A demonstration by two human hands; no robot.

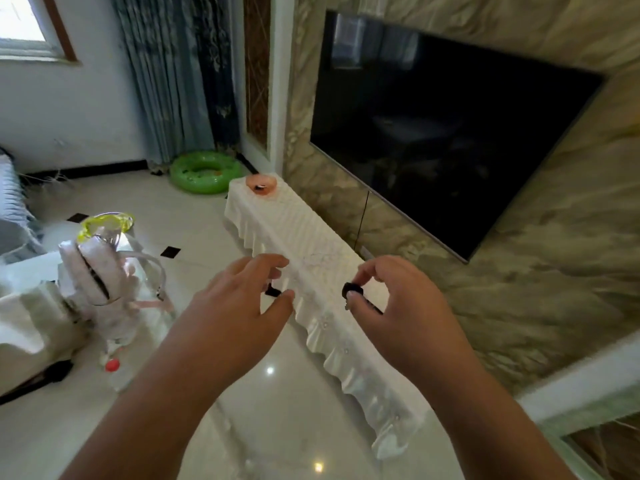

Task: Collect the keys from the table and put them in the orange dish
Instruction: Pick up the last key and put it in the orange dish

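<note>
A long narrow table [311,244] under a white frilled cloth runs along the wall below the television. On its far end stands the orange dish [261,184], with something small and dark lying in it. My right hand [391,299] hovers over the middle of the table, its thumb and fingers pinched on a black-headed key [352,290]. My left hand [249,299] hangs at the table's near edge, fingers spread and empty. A dark sliver shows just under its fingers; I cannot tell what it is.
A large black television [446,133] hangs on the marble wall, with a cable dropping to the table. A green swim ring [205,172] lies on the tiled floor by the curtains. To the left, a white backpack [93,271] and a red-capped bottle [112,367].
</note>
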